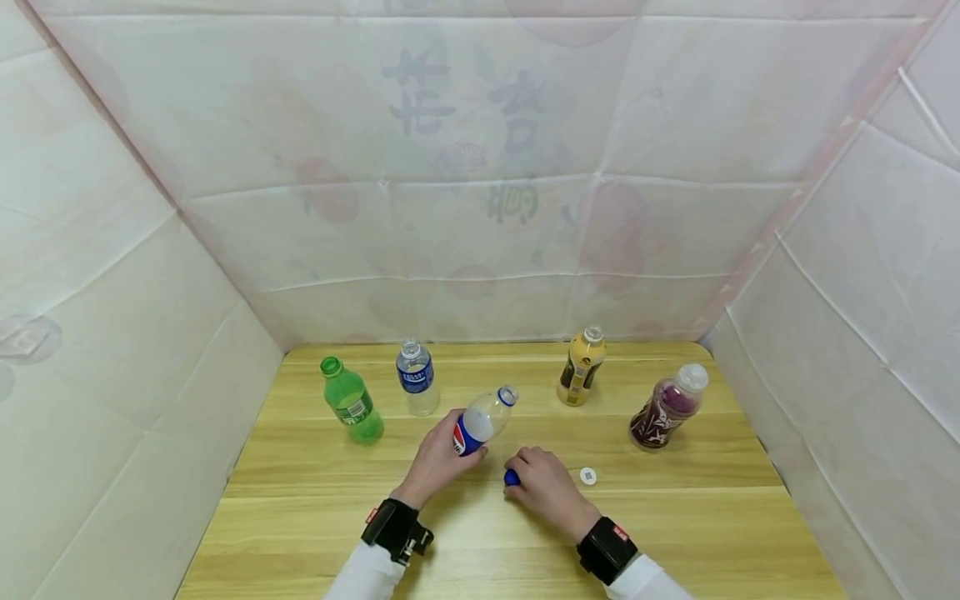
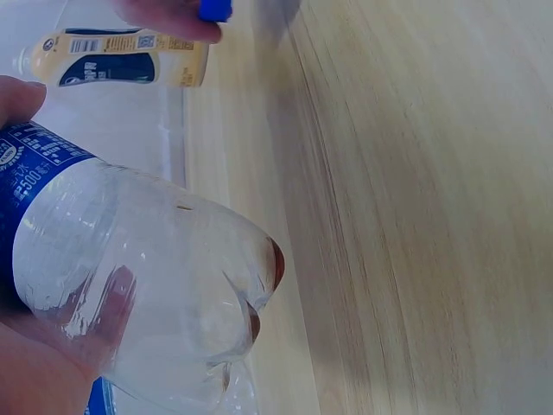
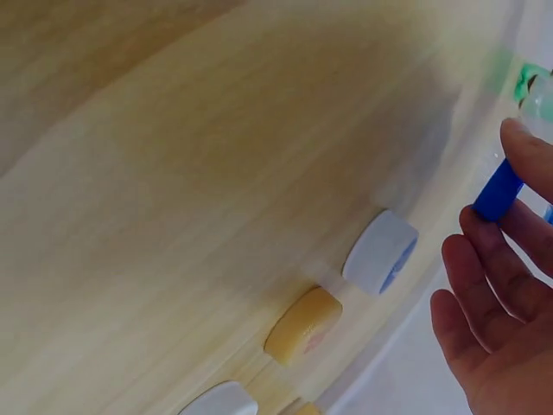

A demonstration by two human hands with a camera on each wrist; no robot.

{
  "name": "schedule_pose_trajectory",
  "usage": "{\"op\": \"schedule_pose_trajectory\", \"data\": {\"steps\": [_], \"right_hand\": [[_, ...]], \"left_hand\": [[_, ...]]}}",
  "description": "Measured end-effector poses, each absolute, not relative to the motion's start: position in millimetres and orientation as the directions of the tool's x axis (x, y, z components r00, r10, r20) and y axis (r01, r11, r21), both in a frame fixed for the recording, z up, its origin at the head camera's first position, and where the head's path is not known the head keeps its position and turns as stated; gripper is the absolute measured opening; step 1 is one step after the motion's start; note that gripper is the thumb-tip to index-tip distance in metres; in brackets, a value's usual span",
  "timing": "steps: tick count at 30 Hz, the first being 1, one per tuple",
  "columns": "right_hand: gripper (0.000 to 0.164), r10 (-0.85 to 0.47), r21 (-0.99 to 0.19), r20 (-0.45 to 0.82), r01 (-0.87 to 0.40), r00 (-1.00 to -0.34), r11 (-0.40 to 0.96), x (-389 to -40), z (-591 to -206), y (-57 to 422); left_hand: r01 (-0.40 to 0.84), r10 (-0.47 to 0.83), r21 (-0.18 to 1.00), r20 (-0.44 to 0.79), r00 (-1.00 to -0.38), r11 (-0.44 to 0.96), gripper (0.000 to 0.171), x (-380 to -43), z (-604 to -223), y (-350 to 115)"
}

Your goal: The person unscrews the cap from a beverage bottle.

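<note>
My left hand (image 1: 437,457) grips a clear plastic cola bottle (image 1: 487,411) around its blue label. The bottle is tilted, its uncapped mouth toward the upper right; in the left wrist view brown traces show at its base. My right hand (image 1: 549,487) pinches a blue bottle cap (image 3: 498,192) between thumb and fingers, apart from the bottle and close to the table. In the right wrist view a white cap (image 3: 380,252), a yellow cap (image 3: 302,325) and another white cap (image 3: 221,400) lie on the table. The head view has a white disc (image 1: 588,476) beside my right hand.
On the wooden table (image 1: 315,517) stand a green bottle (image 1: 354,406), a clear blue-labelled bottle (image 1: 417,379), a yellow bottle (image 1: 582,367) and a dark purple bottle (image 1: 667,408). Pale cloth walls (image 1: 480,250) rise behind the table and on both sides.
</note>
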State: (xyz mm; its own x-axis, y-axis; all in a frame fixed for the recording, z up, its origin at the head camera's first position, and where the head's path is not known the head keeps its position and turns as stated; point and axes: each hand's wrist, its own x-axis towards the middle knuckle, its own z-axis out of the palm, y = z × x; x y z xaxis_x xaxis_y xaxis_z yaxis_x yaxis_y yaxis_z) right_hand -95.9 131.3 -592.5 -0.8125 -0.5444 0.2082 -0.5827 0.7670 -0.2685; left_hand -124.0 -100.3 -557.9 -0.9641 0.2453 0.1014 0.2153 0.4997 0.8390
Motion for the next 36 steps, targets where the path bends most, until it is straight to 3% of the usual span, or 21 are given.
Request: {"op": "schedule_pose_trajectory", "data": {"steps": [8, 19, 28, 36], "right_hand": [[0.036, -0.560, -0.188, 0.158, -0.582, -0.813, 0.791, -100.3, -599.0, 128.4], [0.033, -0.573, -0.173, 0.117, -0.584, -0.812, 0.793, -102.3, -600.7, 123.3], [0.032, -0.569, -0.217, 0.099, -0.576, -0.816, 0.789, -103.8, -599.2, 123.5], [0.036, -0.460, -0.383, 0.191, -0.497, -0.867, 0.778, -109.2, -577.5, 129.8]], "left_hand": [[0.216, 0.247, 0.840, 0.101, -0.964, 0.498, 0.065, -124.2, -560.0, -99.8], [0.217, 0.252, 0.842, 0.101, -0.962, 0.494, 0.066, -124.8, -561.5, -99.6], [0.211, 0.249, 0.844, 0.095, -0.964, 0.494, 0.066, -125.7, -561.9, -100.0], [0.208, 0.251, 0.851, 0.093, -0.963, 0.482, 0.067, -125.9, -563.0, -99.3]]}}
